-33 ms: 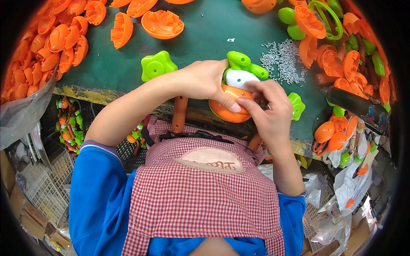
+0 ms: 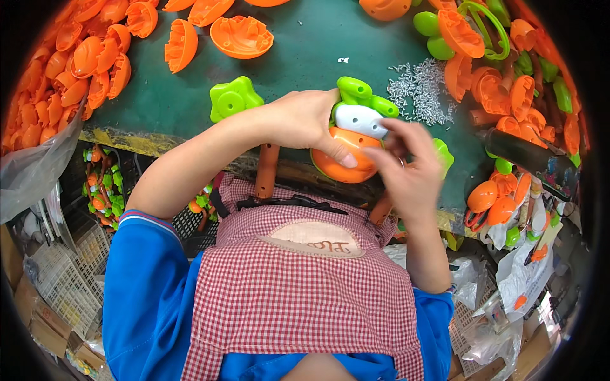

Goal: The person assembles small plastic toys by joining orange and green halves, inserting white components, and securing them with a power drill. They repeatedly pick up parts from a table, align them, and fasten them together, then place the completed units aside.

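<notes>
My left hand [image 2: 310, 120] wraps round the left side of a plastic toy [image 2: 352, 138] at the table's near edge, its thumb lying across the orange part. The toy has a rounded orange body, a white middle piece [image 2: 357, 119] with small holes, and green lobes [image 2: 356, 89] on top. Just right of the toy is my right hand [image 2: 410, 168], its fingers bent and smeared by motion; whether they hold anything does not show. Beside that hand a green star-shaped piece [image 2: 443, 157] is partly covered. Another green star-shaped piece [image 2: 236, 98] lies left of the toy.
Small silver screws [image 2: 422, 92] are heaped on the green table [image 2: 305, 57]. Orange half shells [image 2: 243, 37] lie at the back, with a large pile [image 2: 82, 63] at far left. Orange and green parts [image 2: 499, 89] crowd the right. A brown-orange rod [image 2: 267, 170] stands out below the table edge.
My right hand has drawn back to the right, its fingertips off the toy's orange body. The left hand and the toy stay in place.
</notes>
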Tool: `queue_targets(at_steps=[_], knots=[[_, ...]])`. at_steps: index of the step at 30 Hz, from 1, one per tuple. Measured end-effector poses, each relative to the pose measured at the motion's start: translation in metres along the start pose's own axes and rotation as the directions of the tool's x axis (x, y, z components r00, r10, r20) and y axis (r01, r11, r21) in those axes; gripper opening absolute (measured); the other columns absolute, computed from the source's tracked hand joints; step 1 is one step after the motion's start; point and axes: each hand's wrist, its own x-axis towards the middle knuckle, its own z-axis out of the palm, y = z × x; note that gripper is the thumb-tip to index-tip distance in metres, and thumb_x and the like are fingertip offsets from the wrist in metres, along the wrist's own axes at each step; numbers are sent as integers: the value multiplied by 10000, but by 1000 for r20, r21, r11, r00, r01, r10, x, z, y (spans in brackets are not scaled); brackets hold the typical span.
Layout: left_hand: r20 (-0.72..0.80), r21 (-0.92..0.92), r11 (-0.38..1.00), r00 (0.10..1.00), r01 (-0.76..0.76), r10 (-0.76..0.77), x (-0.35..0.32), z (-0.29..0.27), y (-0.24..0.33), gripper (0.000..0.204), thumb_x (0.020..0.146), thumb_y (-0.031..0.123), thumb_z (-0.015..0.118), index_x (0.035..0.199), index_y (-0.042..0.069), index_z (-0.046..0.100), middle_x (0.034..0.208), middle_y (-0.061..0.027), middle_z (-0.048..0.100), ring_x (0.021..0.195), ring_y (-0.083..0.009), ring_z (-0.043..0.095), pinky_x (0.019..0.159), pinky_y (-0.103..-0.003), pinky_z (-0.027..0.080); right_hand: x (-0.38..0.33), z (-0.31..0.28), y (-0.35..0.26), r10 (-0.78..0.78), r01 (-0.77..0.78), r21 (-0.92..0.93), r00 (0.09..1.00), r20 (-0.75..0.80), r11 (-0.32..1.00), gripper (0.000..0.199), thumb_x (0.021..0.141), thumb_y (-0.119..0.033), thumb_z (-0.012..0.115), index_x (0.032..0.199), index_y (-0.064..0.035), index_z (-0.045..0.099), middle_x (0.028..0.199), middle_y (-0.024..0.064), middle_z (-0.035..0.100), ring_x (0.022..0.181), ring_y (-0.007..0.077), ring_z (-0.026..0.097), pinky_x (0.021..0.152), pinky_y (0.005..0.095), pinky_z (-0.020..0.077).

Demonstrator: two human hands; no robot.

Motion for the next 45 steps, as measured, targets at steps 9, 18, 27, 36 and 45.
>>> queue_targets(at_steps=[9, 18, 27, 36, 45], knots=[[70, -92, 995, 996, -46, 52, 6, 2, -13, 927, 566, 518, 878, 1225, -31, 525, 1147, -179, 642, 1081, -301, 618, 948, -362, 470, 23, -100, 128, -145, 410, 249, 720, -678, 877, 691, 954, -371, 602, 1411, 39, 285, 1227, 239, 507, 1047, 274, 552, 964, 408, 455], [-1, -14, 999, 999, -32, 32, -11, 9, -11, 939, 558, 559, 863, 1237, -2, 535, 1153, -194, 647, 1085, -339, 623, 950, -386, 472, 36, -85, 136, -107, 315, 358, 862, -496, 879, 576, 911, -309, 648, 1322, 3, 392, 1024, 190, 590, 895, 264, 566, 829, 386, 491], [21, -10, 998, 998, 56, -56, -15, 9, -1, 905, 567, 566, 853, 1189, -14, 545, 1112, -202, 656, 1045, -362, 632, 921, -403, 486, 17, -94, 55, 73, 153, 831, 972, -225, 534, 733, 896, -343, 576, 1487, -66, 242, 942, 93, 519, 856, 189, 468, 864, 390, 387], [-2, 40, 999, 1000, -9, 9, -12, 13, -2, 866, 583, 581, 833, 1130, -36, 568, 1061, -204, 675, 990, -353, 653, 874, -398, 506, 8, 5, -22, -242, 304, 813, 948, -207, 496, 908, 874, -546, 636, 1532, -155, 148, 857, 51, 562, 691, 154, 531, 691, 332, 456], [11, 144, 983, 993, 114, -116, -12, 17, 9, 821, 582, 499, 863, 1084, -69, 547, 1000, -249, 661, 933, -371, 659, 820, -408, 514, -1, 19, -22, -223, 172, 834, 973, -61, 524, 728, 854, -276, 757, 1407, -163, 298, 883, 109, 576, 820, 247, 573, 837, 438, 462]])
